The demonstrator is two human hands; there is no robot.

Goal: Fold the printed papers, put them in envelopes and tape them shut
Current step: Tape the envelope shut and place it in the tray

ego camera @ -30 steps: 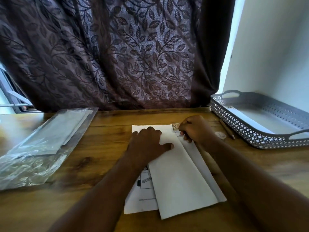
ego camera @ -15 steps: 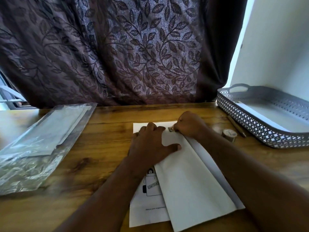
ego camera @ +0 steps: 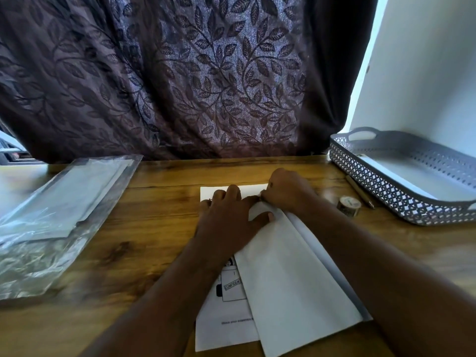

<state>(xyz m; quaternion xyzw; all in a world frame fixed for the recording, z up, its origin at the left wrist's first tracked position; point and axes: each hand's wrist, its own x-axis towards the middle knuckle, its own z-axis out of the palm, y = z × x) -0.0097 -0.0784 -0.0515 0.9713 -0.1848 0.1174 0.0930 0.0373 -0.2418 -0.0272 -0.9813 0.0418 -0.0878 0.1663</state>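
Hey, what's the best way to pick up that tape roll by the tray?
Pinch the tape roll across its outer wall from above, probably with the right hand: it lies flat, and the pen and tray crowd its right side.

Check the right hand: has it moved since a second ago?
Yes. The right hand, pinching the paper, has shifted left, away from the tape beside the pen.

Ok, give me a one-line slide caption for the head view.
Left hand presses the printed paper flat while right hand pinches its folded corner; tape roll and grey tray sit alongside.
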